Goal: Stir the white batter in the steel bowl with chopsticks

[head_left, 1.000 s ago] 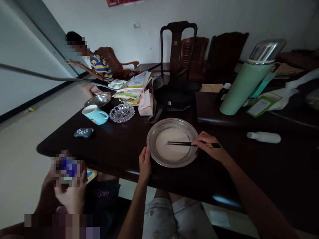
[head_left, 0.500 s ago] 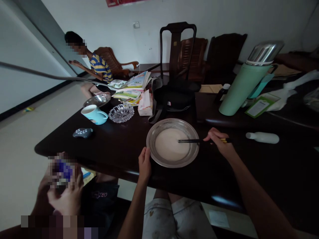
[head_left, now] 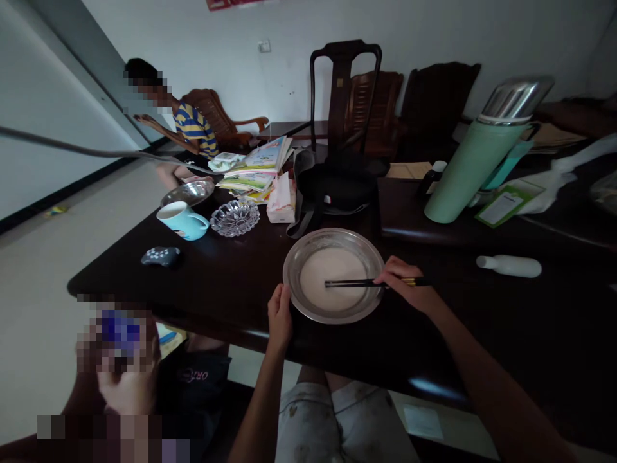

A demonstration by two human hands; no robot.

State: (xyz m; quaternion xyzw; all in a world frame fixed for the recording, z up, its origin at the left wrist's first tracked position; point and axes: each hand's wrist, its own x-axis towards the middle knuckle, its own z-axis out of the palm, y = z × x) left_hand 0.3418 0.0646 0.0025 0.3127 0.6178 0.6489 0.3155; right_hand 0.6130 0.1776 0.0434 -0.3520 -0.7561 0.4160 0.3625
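Facing pale wall (head_left: 294,64) with socket plate (head_left: 264,46). Seeing dark tall-backed chair (head_left: 341,83), brown wooden armchair (head_left: 206,116) farther left, light floor (head_left: 96,218). Catching glare (head_left: 441,387) on dark glossy table (head_left: 231,276). Making out, probably, another dim chair (head_left: 438,103) at right.

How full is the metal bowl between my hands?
Partly full: pale liquid covers the bottom of the metal bowl, its surface sitting below the rim. How deep it is, I cannot tell.

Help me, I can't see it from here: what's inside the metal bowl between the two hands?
A pale liquid lies in the metal bowl, with the black chopsticks in the right hand reaching over it. Liquid covers the bottom, which cannot be seen.
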